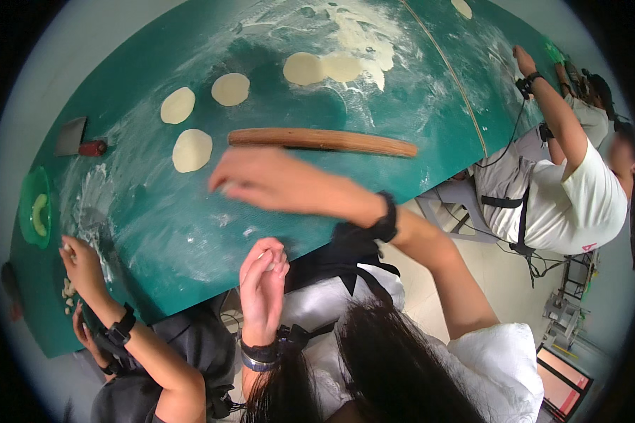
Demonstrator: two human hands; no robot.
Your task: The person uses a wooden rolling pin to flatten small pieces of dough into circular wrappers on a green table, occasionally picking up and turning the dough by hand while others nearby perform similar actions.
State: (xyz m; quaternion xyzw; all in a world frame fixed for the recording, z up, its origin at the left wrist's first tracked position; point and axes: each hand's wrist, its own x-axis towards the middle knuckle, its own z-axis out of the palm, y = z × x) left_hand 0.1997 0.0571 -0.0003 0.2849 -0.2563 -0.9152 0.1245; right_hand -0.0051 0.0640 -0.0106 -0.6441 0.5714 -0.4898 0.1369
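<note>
My left hand [263, 285] is raised at the table's near edge, fingers curled around a small pale piece [269, 266] that looks like dough. My right hand [278, 180] is blurred and reaches left across the green tabletop [307, 222]. A pale spot shows by its thumb, but blur hides whether it is dough. Just beyond that hand lies a wooden rolling pin [323, 139]. Flat round dough wrappers lie farther off: one near my right fingertips [192, 150], two behind it [178, 105] [230, 89], and two overlapping ones [302, 69] [342, 66].
Loose flour [370, 37] covers the far tabletop. A cleaver [74, 138] and a green bowl with dough [35, 217] are at left. A co-worker's hand [82, 267] is near small dough pieces [68, 290]. Another person [571, 195] sits at right, past a cord [450, 69].
</note>
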